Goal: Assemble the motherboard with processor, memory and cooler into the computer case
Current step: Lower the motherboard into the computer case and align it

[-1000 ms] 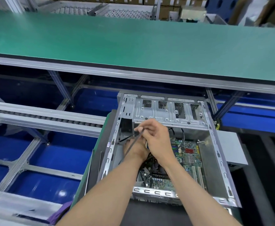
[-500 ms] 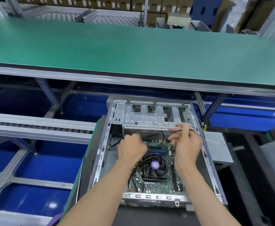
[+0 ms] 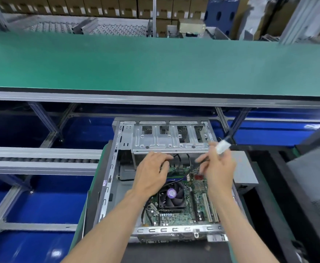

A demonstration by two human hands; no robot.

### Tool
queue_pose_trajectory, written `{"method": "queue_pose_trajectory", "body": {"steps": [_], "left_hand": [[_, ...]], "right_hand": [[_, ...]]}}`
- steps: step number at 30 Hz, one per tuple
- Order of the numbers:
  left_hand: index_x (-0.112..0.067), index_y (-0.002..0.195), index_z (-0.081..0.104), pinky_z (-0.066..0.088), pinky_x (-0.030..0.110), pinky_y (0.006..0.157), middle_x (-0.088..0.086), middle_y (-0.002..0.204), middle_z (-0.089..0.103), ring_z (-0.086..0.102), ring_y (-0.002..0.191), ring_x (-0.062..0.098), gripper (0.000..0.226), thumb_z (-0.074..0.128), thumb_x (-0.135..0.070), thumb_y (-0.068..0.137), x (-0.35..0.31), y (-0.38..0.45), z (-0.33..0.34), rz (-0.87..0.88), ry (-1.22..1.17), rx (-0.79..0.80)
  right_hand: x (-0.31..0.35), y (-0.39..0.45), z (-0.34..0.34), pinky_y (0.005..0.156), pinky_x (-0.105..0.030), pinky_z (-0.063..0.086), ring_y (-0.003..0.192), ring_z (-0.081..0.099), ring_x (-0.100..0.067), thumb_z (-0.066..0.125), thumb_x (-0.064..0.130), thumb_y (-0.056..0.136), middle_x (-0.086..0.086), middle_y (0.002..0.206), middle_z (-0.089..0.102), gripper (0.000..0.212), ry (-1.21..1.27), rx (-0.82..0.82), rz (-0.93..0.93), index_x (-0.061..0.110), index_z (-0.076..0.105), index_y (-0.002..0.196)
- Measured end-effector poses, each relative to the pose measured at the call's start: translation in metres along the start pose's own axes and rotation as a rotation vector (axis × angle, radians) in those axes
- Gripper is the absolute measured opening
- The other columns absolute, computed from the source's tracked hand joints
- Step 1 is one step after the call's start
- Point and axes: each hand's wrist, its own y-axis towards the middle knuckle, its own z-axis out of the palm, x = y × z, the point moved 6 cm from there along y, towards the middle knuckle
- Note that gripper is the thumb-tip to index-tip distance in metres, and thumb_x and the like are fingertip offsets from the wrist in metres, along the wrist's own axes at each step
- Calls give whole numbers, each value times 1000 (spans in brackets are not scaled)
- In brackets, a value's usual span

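An open grey sheet-metal computer case (image 3: pixel 126 149) is seen lying on its side on a dark work mat, and the green motherboard (image 3: pixel 199 198) is already seated on its floor, with a black square cooler fan bearing a purple round label (image 3: pixel 171 195) mounted near the board's middle and blue memory slots (image 3: pixel 174 180) partly visible just beyond it. The left hand (image 3: pixel 151 173) is placed over the far edge of the board, its fingers curled around thin black cables (image 3: pixel 176 162) that run from under the perforated silver drive cage (image 3: pixel 166 137). The right hand (image 3: pixel 218 168) is raised over the case's right side; a white plastic connector (image 3: pixel 222 147) on a dark lead is pinched at its fingertips, though the blur leaves the exact pinch uncertain. The cables are judged to be light and limp, so they are best taken close to the plug, by its rigid housing, not by the wires. The board is judged to be stiff but fragile, with exposed pins and small components, and should be steadied only at its edges or at the cooler's frame. The case's stamped edges may be sharp, and the fan blades should be kept clear of loose leads.
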Motion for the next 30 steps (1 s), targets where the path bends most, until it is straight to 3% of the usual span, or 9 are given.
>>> {"method": "queue_pose_trajectory", "body": {"steps": [6,9,14,17,19,21,24,27,30], "left_hand": [[-29,104,75,54,34,88,-13,98,76,70,96,7,28,51,-42,97,-12,13,12,-248,-543,87],[-23,98,77,56,27,80,-5,93,78,74,90,11,18,62,-33,98,-11,19,26,-402,-771,120],[-21,86,79,53,20,67,5,81,76,65,68,8,18,65,-19,96,-4,20,37,-428,-848,114],[2,84,74,46,17,59,3,78,75,64,70,0,25,62,-15,98,3,20,38,-408,-779,151],[6,81,71,40,13,54,8,79,74,67,76,5,28,62,-14,98,5,19,38,-382,-741,193],[-2,82,73,36,13,49,11,68,68,58,60,10,24,62,-16,98,3,18,39,-330,-706,250],[-8,78,73,33,11,47,-3,54,55,43,46,3,25,61,-17,99,2,18,41,-288,-700,309],[-18,76,74,33,19,51,-1,55,54,42,49,9,27,63,-30,97,4,19,42,-266,-635,322],[-18,90,79,33,28,58,1,58,56,43,55,13,28,65,-42,92,2,18,44,-265,-636,340]], "right_hand": [[-47,-38,51,39,-26,40,47,62,-30,48,13,106,-23,72,71,20,-213,551,327,6,64,96],[-58,-42,56,42,-28,46,56,70,-34,52,6,100,-21,76,73,18,-301,640,422,0,67,92],[-64,-30,39,49,-29,44,55,67,-29,68,6,84,-19,66,72,13,-491,530,457,-2,69,74],[-55,-21,22,55,-33,46,50,61,-20,59,14,65,-16,61,70,17,-501,307,390,4,73,69],[-44,-12,13,59,-36,50,54,61,-14,57,15,71,-9,61,71,19,-441,140,285,15,75,76],[-36,-7,17,63,-27,52,63,64,-10,61,9,85,-2,74,75,20,-293,141,218,19,76,90],[-29,-7,27,66,-17,52,71,68,-8,66,2,92,-6,84,75,17,-184,217,148,14,78,96],[-26,-6,24,67,-20,54,73,69,-11,72,0,88,-9,85,73,19,-208,212,71,17,80,88],[-26,-7,25,74,-35,59,81,69,-22,78,4,84,-1,87,71,17,-322,211,10,20,79,88]]}}
